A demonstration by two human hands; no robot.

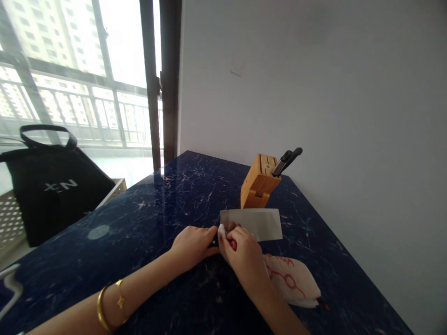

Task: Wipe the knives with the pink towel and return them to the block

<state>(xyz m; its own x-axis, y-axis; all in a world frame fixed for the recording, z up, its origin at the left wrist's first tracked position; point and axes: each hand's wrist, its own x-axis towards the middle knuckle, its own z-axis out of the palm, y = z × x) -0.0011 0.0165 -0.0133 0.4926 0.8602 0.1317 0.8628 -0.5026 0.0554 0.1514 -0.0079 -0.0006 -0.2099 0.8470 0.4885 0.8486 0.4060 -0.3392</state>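
Note:
A cleaver with a broad steel blade is held over the dark blue marbled table, its blade pointing right. My left hand is closed around its black handle. My right hand pinches a white cloth with red print, pressing a bunched part of it against the blade near the handle. The rest of the cloth hangs or lies to the right of my right wrist. Behind the blade stands a wooden knife block with two dark-handled tools in it.
The table runs back to a pale wall. At the left a black bag rests on a light perforated crate, beside a window. A round pale mark shows on the tabletop. A white curved object is at the lower left edge.

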